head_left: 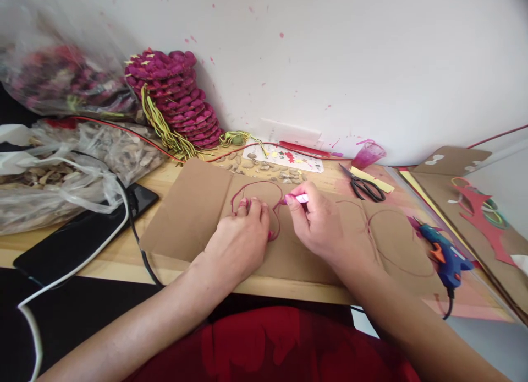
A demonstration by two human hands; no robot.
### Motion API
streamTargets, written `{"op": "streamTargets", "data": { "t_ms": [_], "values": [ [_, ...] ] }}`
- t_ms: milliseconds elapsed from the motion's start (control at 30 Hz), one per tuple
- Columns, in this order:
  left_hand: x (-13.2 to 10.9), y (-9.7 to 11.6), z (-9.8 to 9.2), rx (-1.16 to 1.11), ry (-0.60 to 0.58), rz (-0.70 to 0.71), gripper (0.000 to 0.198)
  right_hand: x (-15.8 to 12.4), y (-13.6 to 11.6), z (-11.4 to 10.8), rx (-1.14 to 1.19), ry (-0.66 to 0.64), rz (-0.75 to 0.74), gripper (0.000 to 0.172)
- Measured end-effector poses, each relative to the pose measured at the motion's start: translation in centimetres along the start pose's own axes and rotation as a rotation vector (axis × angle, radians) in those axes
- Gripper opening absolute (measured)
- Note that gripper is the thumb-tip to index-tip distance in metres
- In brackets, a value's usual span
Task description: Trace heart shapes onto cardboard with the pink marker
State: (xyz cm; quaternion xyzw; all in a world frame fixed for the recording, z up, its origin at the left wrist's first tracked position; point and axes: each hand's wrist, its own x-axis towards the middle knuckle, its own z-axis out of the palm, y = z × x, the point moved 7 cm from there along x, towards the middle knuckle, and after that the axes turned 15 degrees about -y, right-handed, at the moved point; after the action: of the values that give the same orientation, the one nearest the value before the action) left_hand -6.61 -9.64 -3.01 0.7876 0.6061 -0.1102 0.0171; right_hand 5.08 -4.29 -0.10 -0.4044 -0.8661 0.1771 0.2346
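Note:
A sheet of brown cardboard lies unfolded on the wooden table, with rounded outlines in dark pink on it. My left hand rests flat on the cardboard, inside and over the left outline, its fingers slightly bent and holding nothing. In my right hand is a white and pink marker, pinched between thumb and fingers. The marker's pink end is at the right edge of that outline. Another round outline shows on the right part of the cardboard, partly behind my right forearm.
Black scissors and a blue glue gun lie to the right. Pebbles and a pink cup are near the wall. A purple stacked object, plastic bags and a black phone-like slab are at left.

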Motion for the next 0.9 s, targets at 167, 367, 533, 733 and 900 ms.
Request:
{"op": "streamTargets", "data": {
  "t_ms": [167,367,533,733,900],
  "values": [
    [-0.1,0.0,0.0,-0.012,0.029,-0.007,0.042,-0.6,-1.0,0.4,0.063,-0.031,-0.032,0.015],
    [-0.1,0.0,0.1,-0.008,-0.01,-0.008,0.046,0.0,0.6,-0.6,0.157,-0.017,0.044,0.016],
    [0.0,0.0,0.1,-0.007,-0.038,-0.009,0.05,1.3,2.5,-1.9,0.118,0.0,0.119,0.015],
    [0.0,0.0,0.1,-0.006,-0.036,-0.003,0.05,2.9,3.4,-1.9,0.112,0.034,0.076,0.016],
    [0.0,-0.1,0.1,-0.005,-0.043,-0.005,0.049,2.9,3.4,-1.7,0.109,0.04,0.038,0.016]
  ]
}}
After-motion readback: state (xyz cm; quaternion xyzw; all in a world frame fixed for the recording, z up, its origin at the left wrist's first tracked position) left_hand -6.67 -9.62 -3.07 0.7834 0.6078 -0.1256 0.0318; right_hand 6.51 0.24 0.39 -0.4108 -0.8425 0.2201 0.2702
